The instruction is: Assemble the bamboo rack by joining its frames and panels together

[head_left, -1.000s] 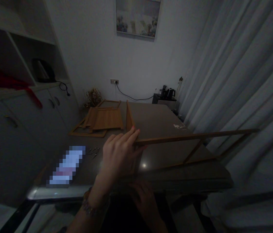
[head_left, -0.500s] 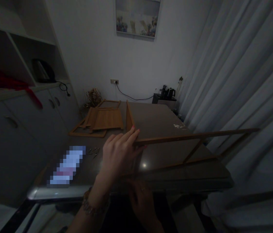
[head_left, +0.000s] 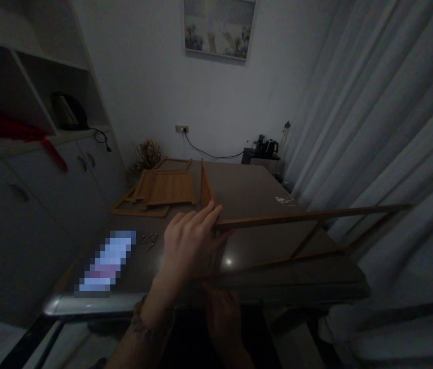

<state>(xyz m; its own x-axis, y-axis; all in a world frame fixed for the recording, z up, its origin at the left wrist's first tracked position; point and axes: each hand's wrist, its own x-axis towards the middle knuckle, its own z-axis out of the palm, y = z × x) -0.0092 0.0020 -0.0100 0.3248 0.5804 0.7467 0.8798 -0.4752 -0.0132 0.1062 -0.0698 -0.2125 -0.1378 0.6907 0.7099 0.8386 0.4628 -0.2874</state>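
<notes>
My left hand point(head_left: 189, 241) is closed over the near corner of a wooden frame point(head_left: 270, 220), where it meets an upright wooden panel point(head_left: 206, 187). The frame stands on edge, runs off to the right and has a crossbar. Lower down, at the table's front edge, my right hand point(head_left: 224, 310) has its fingers curled together near the frame's bottom corner. Shadow hides what those fingers hold, if anything. A few small metal screws point(head_left: 149, 241) lie left of my left hand.
Flat wooden panels point(head_left: 170, 187) and an open wooden frame point(head_left: 139, 212) lie on the far left of the table point(head_left: 247, 179). A blurred-out bright rectangle point(head_left: 108, 261) is at near left. Small white pieces point(head_left: 284, 200) lie right. Curtains point(head_left: 354, 128) hang beside the table.
My right hand has shifted slightly, its fingers drawn closer together near the frame's bottom corner. My left hand and the wooden frame have stayed in place.
</notes>
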